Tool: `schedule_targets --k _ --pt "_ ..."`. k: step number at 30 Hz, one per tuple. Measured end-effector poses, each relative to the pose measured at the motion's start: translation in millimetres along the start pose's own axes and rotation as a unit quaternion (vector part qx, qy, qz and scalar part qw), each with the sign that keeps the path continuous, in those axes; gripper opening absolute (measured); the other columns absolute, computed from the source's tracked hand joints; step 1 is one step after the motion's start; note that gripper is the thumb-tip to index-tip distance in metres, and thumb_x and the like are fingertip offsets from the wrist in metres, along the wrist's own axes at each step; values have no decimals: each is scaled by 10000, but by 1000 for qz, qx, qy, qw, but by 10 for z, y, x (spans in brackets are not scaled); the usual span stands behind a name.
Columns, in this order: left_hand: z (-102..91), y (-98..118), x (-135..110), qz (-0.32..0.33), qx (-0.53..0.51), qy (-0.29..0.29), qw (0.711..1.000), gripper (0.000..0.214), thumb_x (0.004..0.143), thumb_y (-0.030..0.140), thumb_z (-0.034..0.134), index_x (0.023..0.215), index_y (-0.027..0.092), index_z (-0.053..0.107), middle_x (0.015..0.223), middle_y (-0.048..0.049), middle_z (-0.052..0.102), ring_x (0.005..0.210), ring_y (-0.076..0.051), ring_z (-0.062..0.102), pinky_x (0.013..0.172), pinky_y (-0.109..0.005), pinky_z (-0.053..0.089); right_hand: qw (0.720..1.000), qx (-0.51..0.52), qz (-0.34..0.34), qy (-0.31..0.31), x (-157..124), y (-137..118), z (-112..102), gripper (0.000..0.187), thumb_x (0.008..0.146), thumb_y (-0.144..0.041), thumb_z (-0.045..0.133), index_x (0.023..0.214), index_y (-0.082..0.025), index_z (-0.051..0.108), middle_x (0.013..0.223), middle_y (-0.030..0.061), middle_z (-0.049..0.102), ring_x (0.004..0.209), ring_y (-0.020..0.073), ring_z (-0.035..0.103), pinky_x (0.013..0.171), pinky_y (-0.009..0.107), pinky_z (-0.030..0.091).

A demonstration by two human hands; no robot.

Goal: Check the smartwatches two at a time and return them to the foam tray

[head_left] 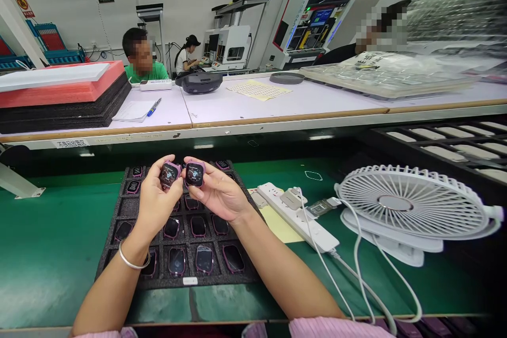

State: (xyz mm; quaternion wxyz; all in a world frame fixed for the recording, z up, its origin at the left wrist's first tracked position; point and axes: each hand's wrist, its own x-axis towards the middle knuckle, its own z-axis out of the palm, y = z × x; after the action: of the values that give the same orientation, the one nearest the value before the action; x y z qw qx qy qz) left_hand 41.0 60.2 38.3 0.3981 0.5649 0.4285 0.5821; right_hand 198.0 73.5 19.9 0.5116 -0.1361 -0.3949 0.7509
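My left hand [158, 203] pinches a square smartwatch body with a pink frame [169, 174] between fingers and thumb. My right hand [219, 194] holds a matching pink-framed smartwatch body [194, 174] by its edges, its dark screen facing up. The two watches sit close together, nearly touching. Both hands hover above a black foam tray [222, 281] with rows of compartments. Several more pink-framed watches [176, 261] lie screen up in its slots. A silver bangle [134, 256] circles my left wrist.
A white power strip [297, 216] and a white desk fan [412, 203] with cables stand right of the tray on the green bench mat [51, 237]. Across the aisle, people work at a white table with foam stacks and trays.
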Motion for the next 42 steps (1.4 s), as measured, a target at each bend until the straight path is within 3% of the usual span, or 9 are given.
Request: schedule_targets --k 17,21,24,29,32,36,42 --pt "-28 -31 27 -2 15 6 1000 466 735 238 708 1192 175 634 963 -29 672 807 -134 633 737 -243 510 1000 -5 -4 -12 -4 5 9 451 742 -336 825 1170 -252 711 986 48 705 588 104 488 570 274 401" --pt "-33 -49 90 -35 -22 4 999 472 710 249 728 1166 169 635 975 -31 675 817 -134 634 732 -240 502 1000 -4 2 6 14 12 20 435 756 -320 830 1168 -236 721 995 44 720 604 104 551 588 268 429" --pt "-34 -40 121 -84 -74 10 994 586 680 292 773 1221 149 599 968 -33 674 675 -96 593 600 -216 468 999 8 18 35 50 19 -4 409 765 -301 824 1153 -222 723 982 34 723 662 124 623 634 271 470" --pt "-47 -3 123 -139 -149 -12 979 753 723 402 766 1372 118 511 752 15 642 509 -68 530 492 -199 409 997 7 21 69 80 -20 -70 331 809 -274 752 1123 -177 708 890 34 719 666 145 663 652 282 499" --pt "-54 0 118 -125 -162 -30 978 695 765 459 721 1345 122 541 679 17 633 518 -99 582 493 -207 443 997 -15 13 78 56 -73 -67 365 846 -281 697 1197 -191 654 904 44 727 683 169 693 656 301 507" --pt "-54 -7 115 -108 -166 -39 979 530 791 454 686 1210 139 607 755 -10 675 522 -119 627 510 -243 508 995 -47 -2 93 20 -107 -31 385 863 -298 671 1233 -212 608 892 39 723 682 167 691 639 295 498" --pt "-53 -12 110 -95 -165 -45 981 389 802 379 654 1120 156 629 825 -11 683 548 -139 673 538 -272 556 992 -69 -17 100 18 -77 11 357 807 -298 726 1137 -211 620 821 3 692 613 116 634 595 245 451"
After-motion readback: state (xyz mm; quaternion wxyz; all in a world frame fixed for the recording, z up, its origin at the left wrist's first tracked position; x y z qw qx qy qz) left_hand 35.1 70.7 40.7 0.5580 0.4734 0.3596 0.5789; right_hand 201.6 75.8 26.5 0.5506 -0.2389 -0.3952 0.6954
